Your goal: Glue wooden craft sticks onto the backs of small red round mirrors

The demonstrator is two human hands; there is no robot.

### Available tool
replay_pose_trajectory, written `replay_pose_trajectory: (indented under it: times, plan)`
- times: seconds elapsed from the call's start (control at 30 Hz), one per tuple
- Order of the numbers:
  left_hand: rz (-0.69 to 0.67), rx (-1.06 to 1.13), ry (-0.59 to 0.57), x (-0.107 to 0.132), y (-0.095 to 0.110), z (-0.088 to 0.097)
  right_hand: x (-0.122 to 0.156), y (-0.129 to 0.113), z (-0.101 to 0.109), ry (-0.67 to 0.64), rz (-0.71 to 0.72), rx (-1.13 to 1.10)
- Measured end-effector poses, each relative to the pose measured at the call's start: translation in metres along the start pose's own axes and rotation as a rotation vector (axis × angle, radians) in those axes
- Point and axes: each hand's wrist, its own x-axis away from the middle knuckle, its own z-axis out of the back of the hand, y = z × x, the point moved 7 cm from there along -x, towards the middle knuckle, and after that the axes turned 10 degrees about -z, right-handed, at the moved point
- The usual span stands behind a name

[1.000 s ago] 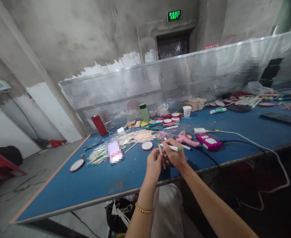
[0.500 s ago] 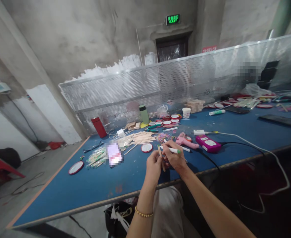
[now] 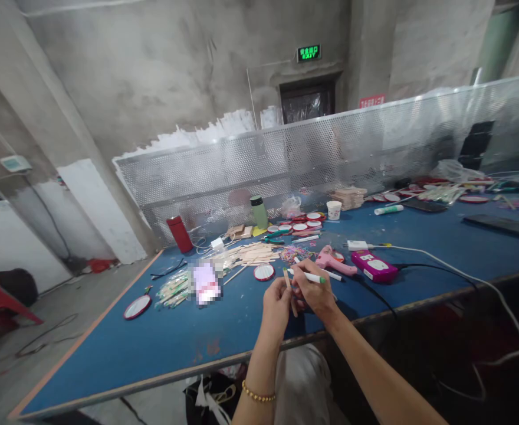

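Note:
Near the table's front edge, my left hand (image 3: 277, 301) is closed around a flat wooden craft stick (image 3: 294, 304), held upright with a green mark at its top end. My right hand (image 3: 315, 290) grips a white marker (image 3: 309, 275) with a green end, its tip close to the top of the stick. Whether the tip touches the wood I cannot tell. Just beyond my hands lies a round white disc with a red rim (image 3: 263, 272). A pink glue gun (image 3: 332, 260) rests to the right, beside a magenta box (image 3: 374, 267).
Plain wooden sticks (image 3: 255, 254) and a bundle of green-tipped sticks (image 3: 175, 289) lie left of centre, near a blurred phone (image 3: 206, 283). A red bottle (image 3: 180, 234), green bottle (image 3: 258, 213) and paper cup (image 3: 334, 210) stand toward the perforated metal screen (image 3: 224, 171). Cables cross the right side.
The camera view has shifted slightly, so the scene sits lower. My hands keep the same hold on the stick and marker, with the marker tip now by the stick's top.

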Motion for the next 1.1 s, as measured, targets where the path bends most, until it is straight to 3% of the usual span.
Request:
replay_pose_trajectory:
  times: [1.1]
  plan:
    - [0.036,0.022,0.005,0.0025,0.0103,-0.004,-0.0004,0.0003,-0.0006,-0.019,0.023,0.027]
